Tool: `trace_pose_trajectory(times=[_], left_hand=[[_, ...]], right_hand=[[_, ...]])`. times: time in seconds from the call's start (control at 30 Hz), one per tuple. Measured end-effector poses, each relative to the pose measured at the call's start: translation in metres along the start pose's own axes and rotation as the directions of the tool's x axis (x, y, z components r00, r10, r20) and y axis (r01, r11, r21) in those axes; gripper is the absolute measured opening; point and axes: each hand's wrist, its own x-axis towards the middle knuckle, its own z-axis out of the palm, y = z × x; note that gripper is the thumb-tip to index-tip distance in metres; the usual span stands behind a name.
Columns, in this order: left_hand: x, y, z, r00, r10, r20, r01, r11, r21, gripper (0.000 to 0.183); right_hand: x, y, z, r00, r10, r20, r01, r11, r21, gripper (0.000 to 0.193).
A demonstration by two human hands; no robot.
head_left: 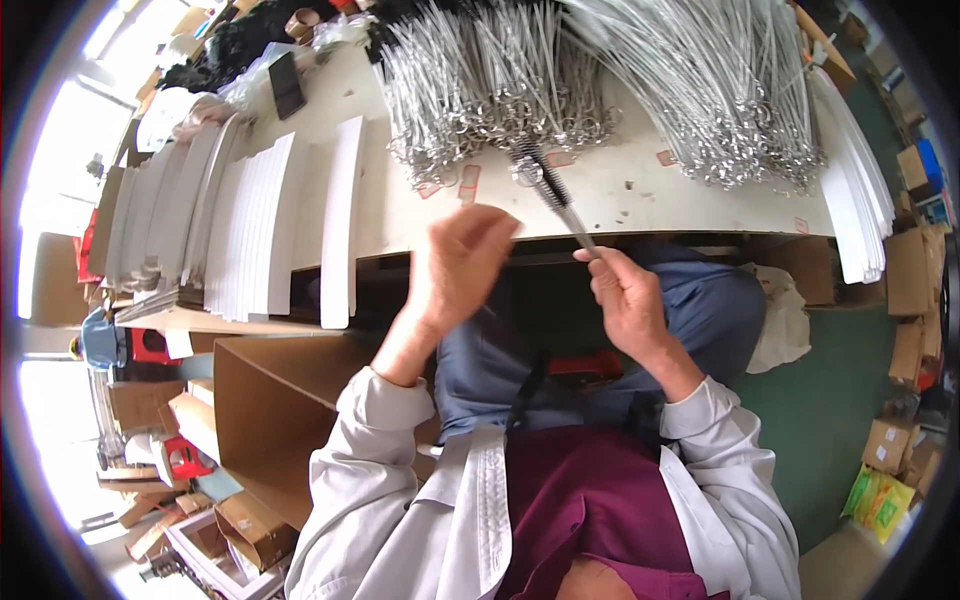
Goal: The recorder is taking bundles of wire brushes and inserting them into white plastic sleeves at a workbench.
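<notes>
My right hand (pixel 630 300) is closed in a pinch on the thin metal stem of a wire brush (pixel 548 188). Its black bristled part points up and away from me, over the table edge toward the pile. To its left, my left hand (pixel 460 265) is raised with the fingers curled in and somewhat blurred; whether anything is between them is hidden. Beyond both hands lies a thick pile of wire brushes (pixel 490 80), their looped silver ends toward me. A second pile of wire pieces with looped ends (pixel 720 100) lies to the right.
White folded card strips (pixel 250 225) stand in rows at the table's left, with a single strip (pixel 343 220) nearer. More white strips (pixel 855 190) lie at the right end. A dark phone (pixel 286 85) rests far left. An open cardboard box (pixel 285 420) stands below the table, left.
</notes>
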Motion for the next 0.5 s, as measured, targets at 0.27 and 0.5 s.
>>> trace_pose_trajectory(times=[0.27,0.5], left_hand=[[0.007,-0.029,-0.129,0.894,-0.245,-0.374,0.435,0.281,0.856,0.089],[-0.007,-0.043,-0.145,0.911,-0.292,-0.292,0.394,0.404,0.825,0.068]], right_hand=[[0.006,0.009,0.001,0.984,0.017,0.177,-0.042,0.989,0.139,0.034],[0.009,0.005,0.004,0.975,0.069,0.212,-0.100,0.985,0.139,0.029]])
